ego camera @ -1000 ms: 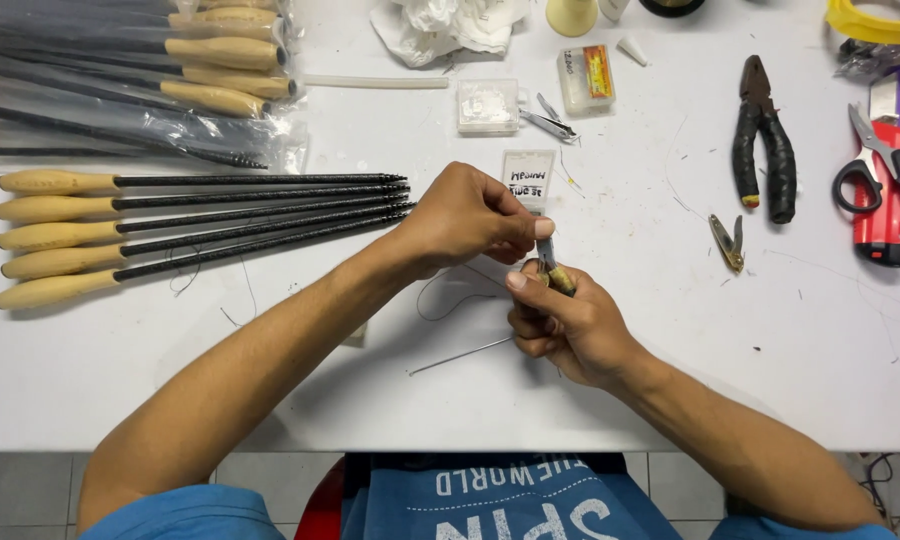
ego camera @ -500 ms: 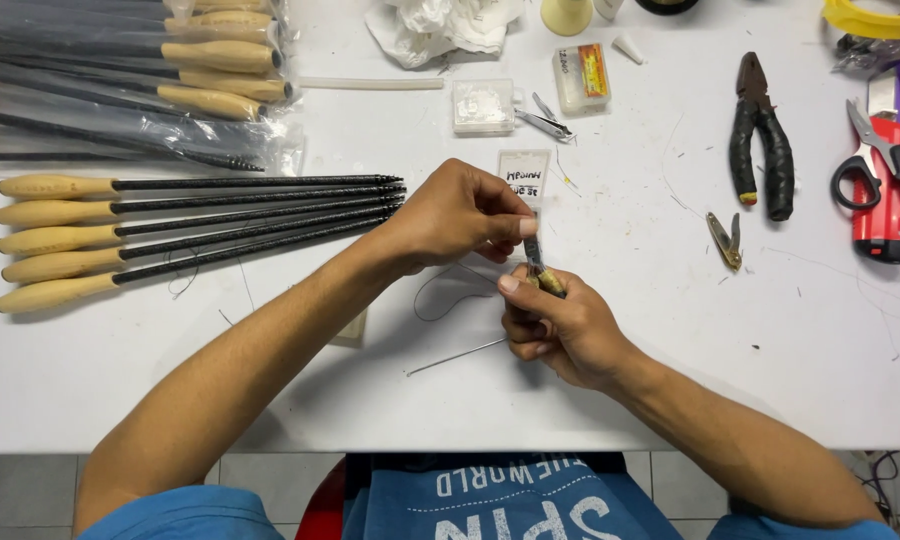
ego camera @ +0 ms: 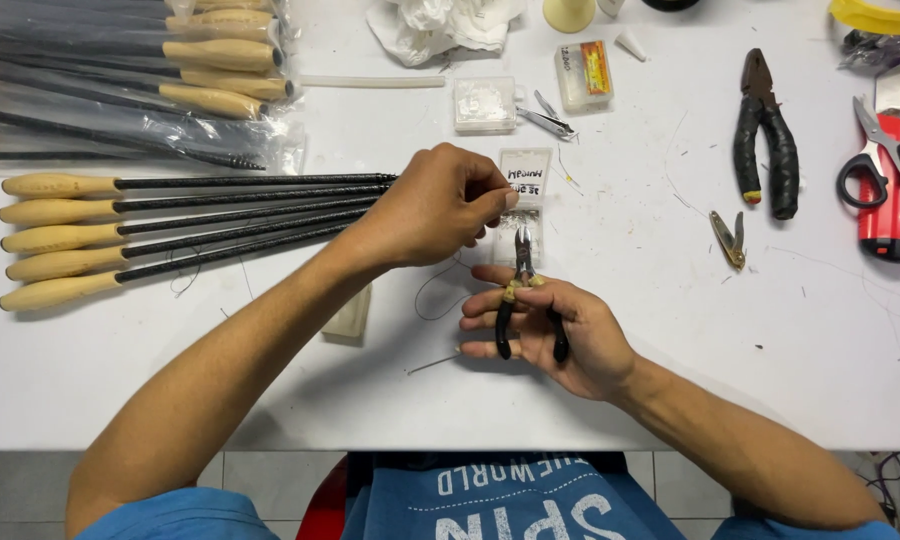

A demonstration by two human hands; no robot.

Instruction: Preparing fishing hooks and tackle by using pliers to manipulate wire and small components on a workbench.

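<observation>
My right hand [ego camera: 570,335] lies palm up above the white table [ego camera: 670,340], fingers loosely spread, holding small pliers [ego camera: 523,290] with black handles; their jaws point away from me. My left hand [ego camera: 435,205] hovers just beyond them, thumb and forefinger pinched together beside a small clear labelled box [ego camera: 526,170]. Whatever is between those fingertips is too small to see. A thin dark wire [ego camera: 432,292] loops on the table under the left wrist. A thin metal needle [ego camera: 432,363] lies near my right fingertips.
Several black rods with wooden handles [ego camera: 200,215] lie in a row at left, more of them bagged [ego camera: 120,70] behind. Large pliers [ego camera: 765,135], scissors [ego camera: 875,150], a red tool [ego camera: 890,215], a nail clipper [ego camera: 727,240] and small clear boxes [ego camera: 485,103] lie at back and right.
My right hand has opened and turned palm up, exposing the pliers' handles. My left hand has lifted off the pliers' jaws and moved back toward the small labelled box.
</observation>
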